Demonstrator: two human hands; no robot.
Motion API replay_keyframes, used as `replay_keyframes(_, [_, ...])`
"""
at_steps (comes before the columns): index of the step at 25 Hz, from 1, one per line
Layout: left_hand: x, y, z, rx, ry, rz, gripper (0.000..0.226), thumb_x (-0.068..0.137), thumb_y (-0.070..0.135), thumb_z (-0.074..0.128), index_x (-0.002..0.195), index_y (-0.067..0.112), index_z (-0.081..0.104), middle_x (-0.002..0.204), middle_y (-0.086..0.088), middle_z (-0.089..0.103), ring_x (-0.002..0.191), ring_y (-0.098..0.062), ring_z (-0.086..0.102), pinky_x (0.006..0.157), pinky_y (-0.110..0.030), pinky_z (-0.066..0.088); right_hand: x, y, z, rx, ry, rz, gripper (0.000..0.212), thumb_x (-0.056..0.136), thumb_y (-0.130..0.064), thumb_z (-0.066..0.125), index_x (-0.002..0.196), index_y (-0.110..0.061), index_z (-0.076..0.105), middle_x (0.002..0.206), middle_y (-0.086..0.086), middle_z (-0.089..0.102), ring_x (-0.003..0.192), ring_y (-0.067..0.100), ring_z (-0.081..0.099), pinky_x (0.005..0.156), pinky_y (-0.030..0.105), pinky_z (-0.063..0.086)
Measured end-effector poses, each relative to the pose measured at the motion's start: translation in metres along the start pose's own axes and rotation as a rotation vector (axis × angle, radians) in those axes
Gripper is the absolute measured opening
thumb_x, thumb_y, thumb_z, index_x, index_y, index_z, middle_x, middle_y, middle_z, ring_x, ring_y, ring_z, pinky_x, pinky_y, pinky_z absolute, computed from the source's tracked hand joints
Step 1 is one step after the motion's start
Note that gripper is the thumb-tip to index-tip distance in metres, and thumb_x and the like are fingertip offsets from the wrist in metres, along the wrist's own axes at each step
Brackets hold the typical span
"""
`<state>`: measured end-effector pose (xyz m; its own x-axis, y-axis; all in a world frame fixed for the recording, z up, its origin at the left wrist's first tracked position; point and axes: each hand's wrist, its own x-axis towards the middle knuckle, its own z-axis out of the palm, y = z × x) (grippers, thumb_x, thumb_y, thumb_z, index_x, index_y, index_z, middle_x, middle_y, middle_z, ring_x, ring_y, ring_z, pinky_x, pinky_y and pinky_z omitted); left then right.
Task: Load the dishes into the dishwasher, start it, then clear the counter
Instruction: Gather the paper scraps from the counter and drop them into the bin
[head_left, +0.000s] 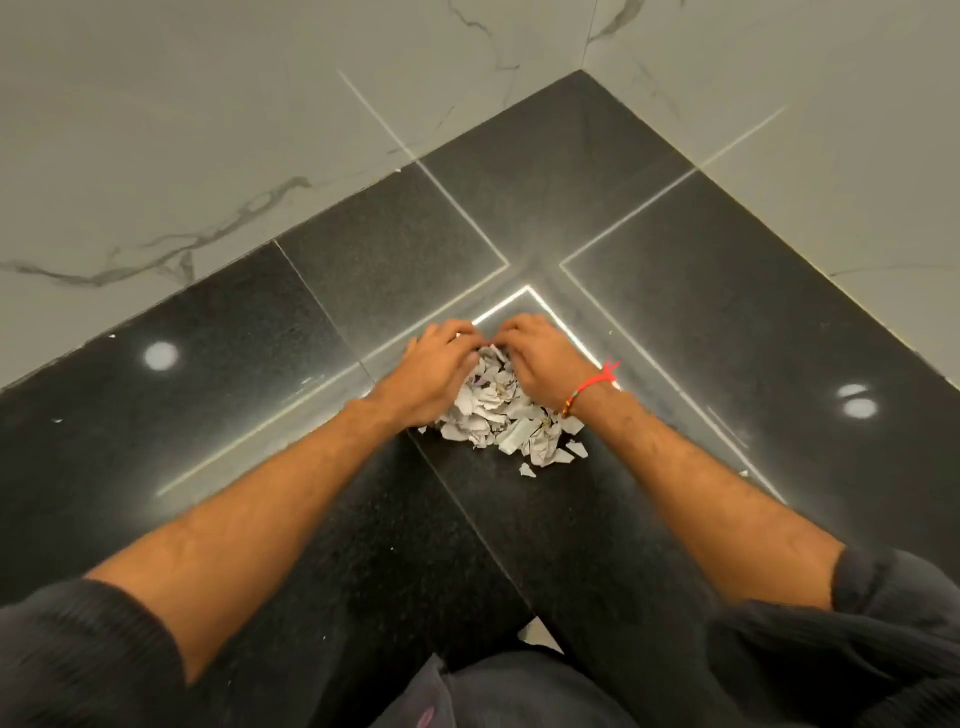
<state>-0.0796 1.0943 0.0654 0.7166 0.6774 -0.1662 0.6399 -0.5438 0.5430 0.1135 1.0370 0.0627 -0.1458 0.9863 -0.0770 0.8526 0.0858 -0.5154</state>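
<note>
A heap of torn grey-white paper scraps (501, 415) lies in the inner corner of the black granite counter (649, 322). My left hand (441, 369) curves over the heap's left side. On the other side, my right hand (540, 364), with a red thread at the wrist, covers the heap. The fingertips of both hands meet at the far end of the heap, fingers curled round the scraps. A few loose scraps (527, 469) lie on the near side, outside my hands. No dishes and no dishwasher are in view.
Grey-veined white marble wall tiles (208, 156) rise behind the counter on both sides of the corner. The polished stone reflects ceiling lights (161, 356). Dark sleeves and clothing fill the bottom of the view.
</note>
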Motion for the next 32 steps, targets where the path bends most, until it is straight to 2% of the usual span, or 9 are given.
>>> replay_keyframes(5, [-0.074,0.024,0.033,-0.112,-0.001,-0.081,0.055,0.103,0.053,0.027,0.146,0.025,0.048,0.144,0.007,0.044,0.13,-0.006,0.031,0.115,-0.047,0.028,-0.056,-0.025,0.017,0.082,-0.033,-0.042,0.032,0.094,-0.008,0.046,0.118,-0.004,0.067,0.117,0.015,0.062,0.111,0.031,0.053,0.103,0.036,0.039])
replay_keyframes(7, [-0.091,0.031,0.037,-0.101,0.022,-0.085,0.074,0.097,0.07,0.025,0.154,0.025,0.035,0.153,0.004,0.036,0.137,-0.011,0.027,0.12,-0.05,0.024,-0.069,-0.021,0.008,0.116,0.042,-0.01,0.037,0.094,-0.024,0.05,0.124,-0.009,0.064,0.119,0.011,0.061,0.114,0.027,0.053,0.105,0.04,0.04])
replay_keyframes(9, [-0.105,0.029,0.03,-0.023,0.037,-0.134,0.106,0.079,0.092,0.033,0.161,0.027,0.014,0.164,0.002,0.017,0.146,-0.019,0.017,0.123,-0.051,0.015,-0.082,-0.008,-0.008,0.071,0.108,0.063,0.063,0.088,-0.06,0.053,0.138,-0.022,0.053,0.128,0.006,0.054,0.119,0.023,0.046,0.107,0.044,0.039])
replay_keyframes(11, [-0.117,0.022,0.023,0.082,-0.046,-0.183,0.139,0.056,0.102,0.047,0.16,0.031,-0.011,0.168,0.002,-0.004,0.151,-0.026,0.007,0.121,-0.056,0.013,-0.096,0.01,-0.026,-0.056,0.002,0.165,0.103,0.065,-0.088,0.055,0.15,-0.034,0.032,0.14,0.004,0.038,0.127,0.024,0.035,0.111,0.045,0.034])
replay_keyframes(15, [-0.123,0.023,0.03,0.221,-0.241,-0.141,0.16,0.043,0.097,0.066,0.155,0.03,-0.026,0.166,-0.003,-0.016,0.15,-0.037,0.003,0.123,-0.058,0.017,-0.106,0.016,-0.036,-0.224,-0.344,0.194,0.144,0.04,-0.094,0.063,0.155,-0.036,-0.002,0.15,0.0,0.014,0.137,0.03,0.02,0.113,0.051,0.033])
replay_keyframes(20, [-0.101,0.031,0.04,0.092,-0.212,-0.169,0.138,0.063,0.069,0.082,0.159,0.027,-0.009,0.159,-0.002,-0.001,0.146,-0.032,0.019,0.118,-0.054,0.033,-0.089,-0.014,-0.007,-0.283,-0.401,0.078,0.142,0.049,-0.069,0.084,0.153,-0.039,-0.007,0.149,0.0,0.013,0.134,0.03,0.029,0.1,0.054,0.046])
replay_keyframes(25, [-0.101,0.041,0.039,-0.001,-0.186,-0.117,0.1,0.084,0.046,0.076,0.157,0.015,0.014,0.151,-0.003,0.013,0.14,-0.024,0.027,0.12,-0.044,0.031,-0.08,-0.027,0.004,-0.067,-0.364,0.011,0.096,0.073,-0.043,0.082,0.151,-0.024,0.029,0.139,0.007,0.03,0.123,0.025,0.043,0.104,0.041,0.045])
replay_keyframes(29, [-0.105,0.047,0.04,-0.179,-0.057,-0.153,0.058,0.096,0.032,0.065,0.143,0.015,0.034,0.131,-0.003,0.034,0.119,-0.017,0.042,0.11,-0.037,0.04,-0.076,-0.049,0.015,0.14,-0.257,0.012,0.068,0.08,-0.025,0.08,0.137,-0.009,0.046,0.126,0.012,0.047,0.114,0.023,0.051,0.101,0.025,0.039])
replay_keyframes(32, [-0.113,0.055,0.035,-0.273,0.059,-0.196,0.027,0.103,0.024,0.053,0.127,0.025,0.04,0.12,0.0,0.04,0.107,-0.011,0.046,0.096,-0.025,0.043,-0.071,-0.062,0.013,0.189,-0.144,-0.002,0.043,0.082,-0.018,0.076,0.119,-0.012,0.057,0.112,0.005,0.059,0.101,0.017,0.055,0.093,0.031,0.045])
